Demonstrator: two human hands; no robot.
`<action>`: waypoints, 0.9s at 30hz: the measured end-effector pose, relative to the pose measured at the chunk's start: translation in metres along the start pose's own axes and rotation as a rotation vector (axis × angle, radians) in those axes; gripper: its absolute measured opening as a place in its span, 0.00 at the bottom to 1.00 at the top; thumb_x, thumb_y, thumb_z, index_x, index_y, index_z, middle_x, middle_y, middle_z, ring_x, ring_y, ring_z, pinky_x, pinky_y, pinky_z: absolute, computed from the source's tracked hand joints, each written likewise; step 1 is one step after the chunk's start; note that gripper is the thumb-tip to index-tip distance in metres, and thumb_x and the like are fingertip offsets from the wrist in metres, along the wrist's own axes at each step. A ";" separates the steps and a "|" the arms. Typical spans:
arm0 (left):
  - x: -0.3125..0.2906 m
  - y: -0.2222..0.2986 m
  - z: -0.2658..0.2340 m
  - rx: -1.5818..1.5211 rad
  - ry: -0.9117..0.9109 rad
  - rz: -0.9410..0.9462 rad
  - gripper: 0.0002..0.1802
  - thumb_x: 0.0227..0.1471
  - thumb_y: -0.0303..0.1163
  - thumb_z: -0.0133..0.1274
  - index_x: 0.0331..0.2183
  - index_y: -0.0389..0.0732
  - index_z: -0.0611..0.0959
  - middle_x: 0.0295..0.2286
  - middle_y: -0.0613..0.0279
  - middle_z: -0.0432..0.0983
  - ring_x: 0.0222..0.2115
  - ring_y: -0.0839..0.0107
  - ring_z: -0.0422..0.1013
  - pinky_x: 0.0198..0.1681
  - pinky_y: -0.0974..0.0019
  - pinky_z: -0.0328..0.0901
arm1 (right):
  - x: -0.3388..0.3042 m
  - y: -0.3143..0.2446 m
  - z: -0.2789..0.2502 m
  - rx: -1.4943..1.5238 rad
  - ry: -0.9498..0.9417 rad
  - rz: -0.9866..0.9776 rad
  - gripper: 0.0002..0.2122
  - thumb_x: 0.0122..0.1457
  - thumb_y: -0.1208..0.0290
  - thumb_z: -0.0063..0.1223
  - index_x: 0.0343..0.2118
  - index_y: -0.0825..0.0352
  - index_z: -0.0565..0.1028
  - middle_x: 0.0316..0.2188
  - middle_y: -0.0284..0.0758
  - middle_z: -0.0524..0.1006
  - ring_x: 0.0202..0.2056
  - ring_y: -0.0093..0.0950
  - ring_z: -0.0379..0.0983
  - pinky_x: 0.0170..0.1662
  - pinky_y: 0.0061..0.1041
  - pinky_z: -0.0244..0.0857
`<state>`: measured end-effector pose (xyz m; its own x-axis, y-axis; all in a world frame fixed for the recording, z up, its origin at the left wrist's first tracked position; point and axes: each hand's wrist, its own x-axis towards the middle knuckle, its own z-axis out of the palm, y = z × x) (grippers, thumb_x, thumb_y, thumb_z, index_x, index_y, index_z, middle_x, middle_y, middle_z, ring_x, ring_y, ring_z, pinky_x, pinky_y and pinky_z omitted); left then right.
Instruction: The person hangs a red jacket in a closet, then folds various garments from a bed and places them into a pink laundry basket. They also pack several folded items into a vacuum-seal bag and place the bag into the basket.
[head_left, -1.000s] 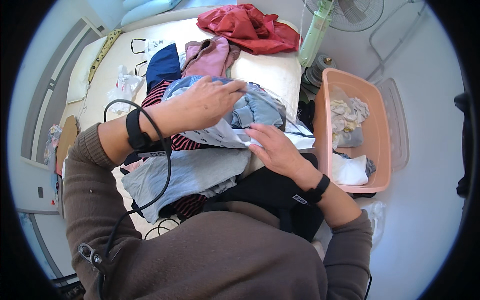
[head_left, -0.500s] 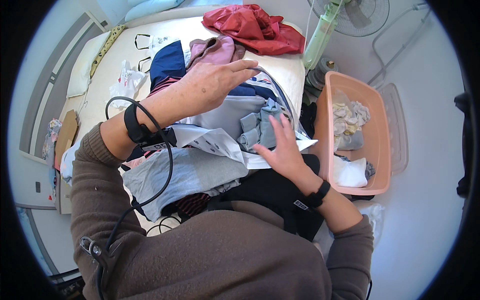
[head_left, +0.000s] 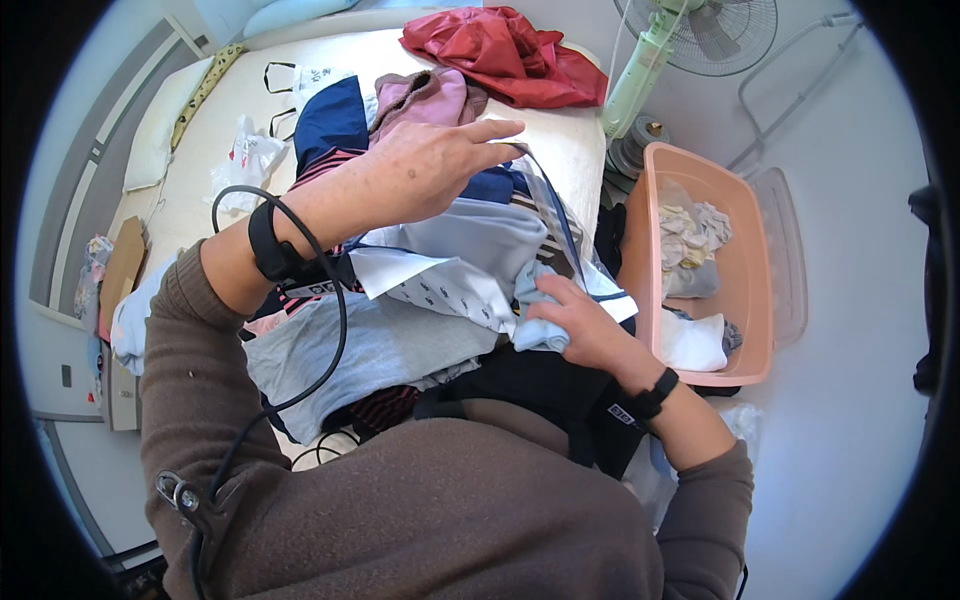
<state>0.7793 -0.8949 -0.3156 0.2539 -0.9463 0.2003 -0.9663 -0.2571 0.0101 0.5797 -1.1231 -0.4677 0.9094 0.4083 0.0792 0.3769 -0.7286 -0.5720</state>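
Cloth (head_left: pixel 540 325), pale blue and bunched up, is in your right hand (head_left: pixel 588 325), with your fingers curled over it and pinching it. It sits just left of your palm, at the near edge of the bag (head_left: pixel 455 290). Its long way seems to run from the bag toward your belly, but it is too crumpled to be sure. Your right hand is the near one. Your left hand (head_left: pixel 440 165) is up and farther away, with one finger stuck out and the bag's blue edge held at the tips; its thumb is hidden.

The peach tub (head_left: pixel 655 300) is to the right of your right hand, not touching it.

Count them: one blue cloth, one bag, one tub, one fan (head_left: pixel 722 35), one red bundle (head_left: pixel 505 60), one pink top (head_left: pixel 445 100), one gray shirt (head_left: pixel 350 345) and two black wristbands. The clothes in the tub overlap, so you can't count them all.
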 end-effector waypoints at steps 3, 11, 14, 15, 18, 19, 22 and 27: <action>0.004 0.000 0.005 -0.019 0.035 0.036 0.26 0.51 0.18 0.46 0.54 0.39 0.76 0.59 0.61 0.66 0.38 0.57 0.78 0.40 0.59 0.73 | -0.006 -0.013 -0.014 0.117 0.005 -0.062 0.23 0.41 0.86 0.58 0.43 0.61 0.74 0.54 0.42 0.70 0.59 0.46 0.62 0.62 0.39 0.57; 0.000 -0.003 0.002 0.060 0.038 0.007 0.22 0.54 0.21 0.46 0.52 0.41 0.76 0.59 0.65 0.66 0.41 0.61 0.77 0.40 0.62 0.73 | 0.015 -0.078 -0.072 0.514 -0.004 0.090 0.24 0.45 0.78 0.56 0.49 0.63 0.71 0.45 0.37 0.77 0.46 0.39 0.75 0.51 0.31 0.67; -0.001 -0.004 0.000 0.051 0.050 0.006 0.21 0.56 0.23 0.46 0.53 0.42 0.75 0.59 0.68 0.65 0.42 0.62 0.77 0.39 0.63 0.74 | 0.026 -0.081 -0.086 0.592 -0.116 0.093 0.21 0.45 0.77 0.56 0.47 0.65 0.72 0.47 0.38 0.76 0.49 0.39 0.74 0.53 0.32 0.66; -0.001 -0.004 0.001 0.039 0.060 0.011 0.22 0.56 0.23 0.46 0.53 0.43 0.75 0.59 0.68 0.65 0.42 0.62 0.77 0.39 0.63 0.74 | 0.036 -0.076 -0.083 0.559 -0.054 0.002 0.21 0.46 0.75 0.57 0.46 0.65 0.73 0.50 0.40 0.75 0.50 0.41 0.73 0.54 0.33 0.65; 0.001 -0.003 0.004 0.049 0.075 0.026 0.23 0.55 0.22 0.47 0.54 0.43 0.74 0.60 0.67 0.64 0.42 0.62 0.77 0.40 0.62 0.74 | 0.079 -0.047 -0.056 0.277 0.139 -0.195 0.22 0.45 0.70 0.59 0.47 0.64 0.74 0.57 0.47 0.67 0.56 0.45 0.66 0.60 0.35 0.60; 0.001 -0.003 0.004 0.025 0.078 0.031 0.24 0.55 0.22 0.47 0.54 0.42 0.74 0.60 0.67 0.64 0.42 0.62 0.77 0.40 0.62 0.74 | 0.093 -0.035 -0.048 0.070 0.205 -0.211 0.23 0.44 0.67 0.59 0.48 0.64 0.74 0.61 0.50 0.63 0.59 0.48 0.63 0.62 0.37 0.57; 0.001 -0.002 0.004 -0.024 0.058 0.031 0.24 0.53 0.21 0.49 0.54 0.41 0.74 0.60 0.65 0.64 0.41 0.61 0.77 0.40 0.62 0.74 | 0.126 -0.007 -0.037 -0.020 0.218 0.009 0.32 0.42 0.62 0.62 0.54 0.61 0.72 0.61 0.55 0.63 0.61 0.49 0.62 0.62 0.39 0.57; -0.002 -0.003 -0.002 -0.014 0.011 0.029 0.22 0.54 0.22 0.49 0.52 0.41 0.75 0.60 0.64 0.64 0.39 0.61 0.78 0.37 0.62 0.74 | 0.135 -0.005 -0.021 -0.003 0.012 0.109 0.43 0.43 0.57 0.62 0.64 0.66 0.60 0.47 0.51 0.76 0.49 0.48 0.73 0.55 0.42 0.64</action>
<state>0.7812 -0.8917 -0.3141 0.2254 -0.9511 0.2110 -0.9738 -0.2268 0.0178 0.7039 -1.0760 -0.4366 0.9470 0.3201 0.0267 0.2765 -0.7700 -0.5750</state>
